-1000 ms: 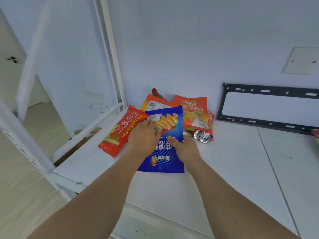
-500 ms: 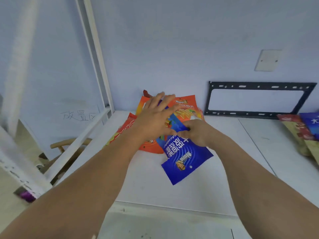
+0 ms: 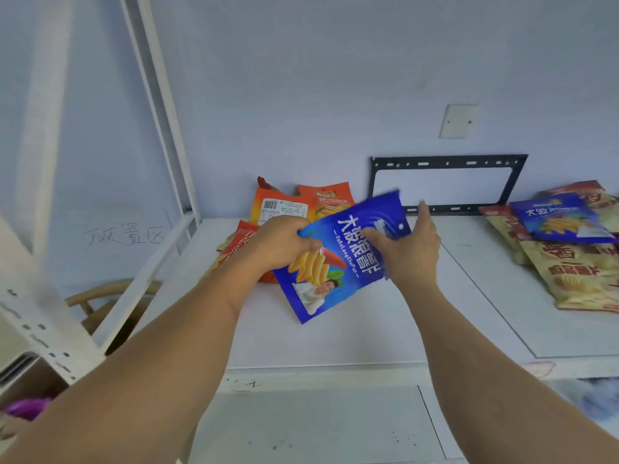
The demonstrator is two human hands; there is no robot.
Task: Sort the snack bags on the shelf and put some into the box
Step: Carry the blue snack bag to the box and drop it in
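Observation:
A blue snack bag point(image 3: 338, 262) printed with wavy chips is held tilted, face up, just above the white shelf point(image 3: 351, 333). My left hand point(image 3: 284, 242) grips its left edge. My right hand point(image 3: 407, 249) pinches its upper right part, thumb on the front and fingers behind. Behind the bag, several orange and red snack bags point(image 3: 301, 204) lie in a heap against the wall, partly hidden by my left hand. Another blue bag point(image 3: 562, 219) lies on several beige snack bags point(image 3: 579, 272) at the right of the shelf.
A black metal bracket point(image 3: 449, 161) is fixed to the wall behind the shelf. A white shelf post point(image 3: 157, 105) rises at the left, with a wooden chair point(image 3: 100, 296) below it. A brown box corner with something purple point(image 3: 26, 406) shows at the bottom left.
The blue bag has come up off the shelf and been turned so its front faces me. My left hand went from hovering over the heap to gripping the bag's edge.

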